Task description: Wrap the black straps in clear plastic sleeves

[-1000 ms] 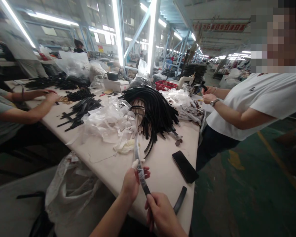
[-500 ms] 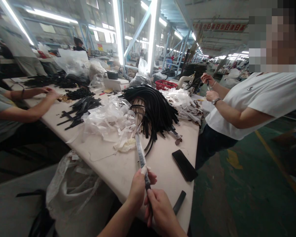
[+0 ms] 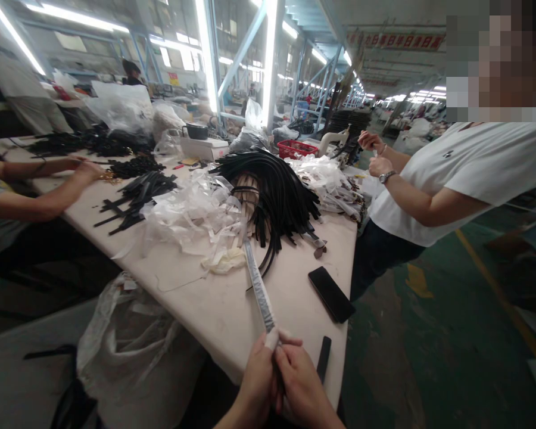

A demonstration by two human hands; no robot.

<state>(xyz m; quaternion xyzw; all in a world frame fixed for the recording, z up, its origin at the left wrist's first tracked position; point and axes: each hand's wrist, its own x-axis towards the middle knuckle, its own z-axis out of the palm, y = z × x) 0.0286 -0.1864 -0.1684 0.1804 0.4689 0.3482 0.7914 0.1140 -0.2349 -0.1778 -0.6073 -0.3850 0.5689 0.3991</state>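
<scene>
A strap [image 3: 259, 292] partly covered in thin whitish film runs from the heap of straps toward me. My left hand [image 3: 256, 375] is closed around its near end, and a pale covering shows on the thumb tip. Pressed up against it, my right hand [image 3: 301, 374] pinches the same end; the strap's tip is hidden between my fingers. Ahead lies a big bundle of black straps [image 3: 286, 190], curved over with a pale underside. White film scraps [image 3: 187, 214] are piled left of it. Right of my hands rests a short dark strip [image 3: 324, 357].
A black phone [image 3: 331, 294] lies near the right edge of the pale tabletop [image 3: 223, 316]. Behind the bundle stands a red basket [image 3: 297, 148]. One person works at left, another stands at right [image 3: 429, 179]. A white sack [image 3: 120, 351] hangs below the left edge.
My hands have drawn closer together and slid toward me along the strap. A longer stretch of film-covered strap now shows ahead of them. The view has shifted slightly.
</scene>
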